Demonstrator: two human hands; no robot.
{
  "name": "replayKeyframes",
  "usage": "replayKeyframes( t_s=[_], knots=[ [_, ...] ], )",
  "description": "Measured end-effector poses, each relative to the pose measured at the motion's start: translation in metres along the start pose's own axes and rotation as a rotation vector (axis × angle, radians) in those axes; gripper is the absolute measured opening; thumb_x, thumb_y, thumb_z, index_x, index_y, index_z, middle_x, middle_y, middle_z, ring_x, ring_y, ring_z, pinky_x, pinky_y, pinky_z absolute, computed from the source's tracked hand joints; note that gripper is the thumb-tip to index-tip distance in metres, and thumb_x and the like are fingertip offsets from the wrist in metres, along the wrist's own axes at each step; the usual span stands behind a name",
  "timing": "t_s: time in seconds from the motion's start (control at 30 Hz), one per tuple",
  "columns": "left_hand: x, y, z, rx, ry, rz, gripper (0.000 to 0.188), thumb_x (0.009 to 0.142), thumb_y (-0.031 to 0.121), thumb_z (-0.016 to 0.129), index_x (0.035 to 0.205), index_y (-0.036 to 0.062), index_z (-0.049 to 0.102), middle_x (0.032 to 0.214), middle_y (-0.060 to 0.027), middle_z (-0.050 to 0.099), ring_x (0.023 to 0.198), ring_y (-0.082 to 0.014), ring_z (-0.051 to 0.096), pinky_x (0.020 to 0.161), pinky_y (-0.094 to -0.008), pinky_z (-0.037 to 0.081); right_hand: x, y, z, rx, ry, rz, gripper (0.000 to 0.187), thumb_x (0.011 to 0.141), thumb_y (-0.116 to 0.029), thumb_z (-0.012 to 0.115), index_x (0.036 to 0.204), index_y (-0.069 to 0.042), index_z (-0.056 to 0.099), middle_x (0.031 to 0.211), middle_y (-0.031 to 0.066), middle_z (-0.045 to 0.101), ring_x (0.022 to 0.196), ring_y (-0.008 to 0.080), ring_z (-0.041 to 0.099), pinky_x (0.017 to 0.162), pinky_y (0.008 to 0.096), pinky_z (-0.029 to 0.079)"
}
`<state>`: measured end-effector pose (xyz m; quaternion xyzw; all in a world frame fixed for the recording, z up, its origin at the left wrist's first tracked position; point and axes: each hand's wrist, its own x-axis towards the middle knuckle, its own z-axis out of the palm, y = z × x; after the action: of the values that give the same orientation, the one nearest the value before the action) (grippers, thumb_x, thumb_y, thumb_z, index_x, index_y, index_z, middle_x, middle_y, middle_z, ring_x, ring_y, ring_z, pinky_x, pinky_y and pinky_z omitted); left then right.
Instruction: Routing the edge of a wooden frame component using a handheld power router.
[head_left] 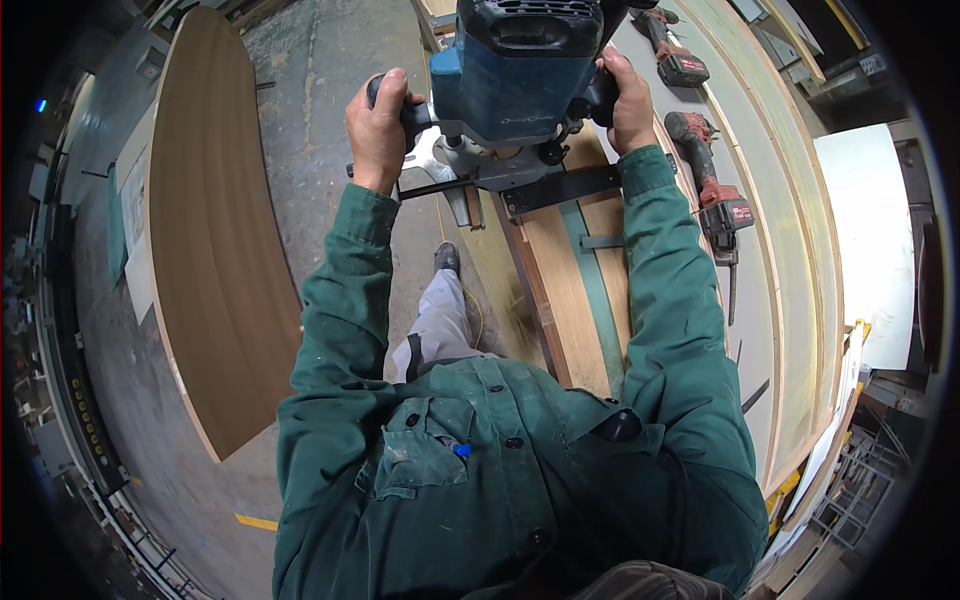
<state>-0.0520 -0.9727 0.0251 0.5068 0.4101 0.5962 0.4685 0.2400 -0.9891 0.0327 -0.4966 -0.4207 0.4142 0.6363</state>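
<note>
A plunge router [525, 85] with a blue motor housing and a silver base is held out in front of me at the top of the view. My left hand [378, 130] wraps round its left black handle, thumb on top. My right hand [632, 105] is closed on the opposite handle. A dark guide bar [563, 190] is fixed at the base, over the near part of a long wooden workpiece [560, 300]. A green strip [598, 290] runs along this wood. The router bit is hidden, so I cannot tell whether it touches the wood.
Just right of my right arm, a red and black cordless drill [705, 180] lies on a long framed panel [770, 300], with a second cordless drill [675, 60] farther off. A large brown wooden panel [205, 240] stands at left. A yellow cord [472, 300] trails near my foot.
</note>
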Motion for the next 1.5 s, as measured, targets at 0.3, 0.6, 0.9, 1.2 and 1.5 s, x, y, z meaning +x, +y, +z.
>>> replayKeyframes(
  t_s=[0.3, 0.6, 0.9, 1.2, 1.5],
  knots=[
    [0.006, -0.002, -0.005, -0.021, -0.033, -0.001, 0.037, 0.091, 0.036, 0.059, 0.075, 0.0024, 0.055, 0.071, -0.0042, 0.057, 0.067, -0.0147, 0.062, 0.063, -0.0285, 0.047, -0.009, 0.0, 0.001, -0.017, -0.002, 0.024, 0.052, 0.085, -0.053, 0.061, 0.091, -0.001, 0.067, 0.077, 0.0091, 0.067, 0.062, 0.0133, 0.062, 0.049, 0.0237, 0.047],
    [0.014, -0.004, -0.012, -0.036, -0.051, 0.006, 0.037, 0.09, 0.036, 0.06, 0.076, 0.0016, 0.057, 0.072, -0.0042, 0.057, 0.067, -0.015, 0.061, 0.064, -0.0291, 0.047, -0.017, 0.001, 0.006, -0.049, 0.015, 0.029, 0.056, 0.085, -0.055, 0.06, 0.092, 0.0, 0.067, 0.077, 0.0104, 0.069, 0.063, 0.0134, 0.063, 0.049, 0.0229, 0.047],
    [0.003, 0.001, -0.005, -0.018, -0.002, 0.014, 0.037, 0.091, 0.036, 0.059, 0.076, 0.0025, 0.056, 0.071, -0.0037, 0.056, 0.067, -0.0142, 0.061, 0.065, -0.0286, 0.047, -0.005, -0.001, 0.003, -0.025, -0.05, 0.036, 0.054, 0.085, -0.054, 0.06, 0.091, 0.0, 0.067, 0.077, 0.0105, 0.069, 0.061, 0.0135, 0.063, 0.049, 0.0241, 0.048],
    [0.01, -0.003, -0.005, -0.029, 0.016, 0.041, 0.036, 0.091, 0.035, 0.059, 0.076, 0.0025, 0.055, 0.071, -0.0032, 0.056, 0.067, -0.0144, 0.06, 0.065, -0.0288, 0.047, 0.006, 0.003, 0.006, -0.029, -0.039, 0.001, 0.054, 0.085, -0.055, 0.061, 0.09, -0.001, 0.066, 0.076, 0.0094, 0.068, 0.059, 0.0116, 0.061, 0.047, 0.022, 0.046],
    [0.024, -0.006, -0.005, 0.009, 0.018, 0.02, 0.037, 0.091, 0.036, 0.059, 0.075, 0.0028, 0.056, 0.07, -0.0042, 0.057, 0.066, -0.0145, 0.06, 0.062, -0.0286, 0.047, 0.013, 0.001, 0.011, -0.006, -0.052, 0.042, 0.052, 0.085, -0.053, 0.061, 0.089, -0.001, 0.065, 0.076, 0.0098, 0.068, 0.057, 0.0117, 0.061, 0.045, 0.0229, 0.045]
  ],
)
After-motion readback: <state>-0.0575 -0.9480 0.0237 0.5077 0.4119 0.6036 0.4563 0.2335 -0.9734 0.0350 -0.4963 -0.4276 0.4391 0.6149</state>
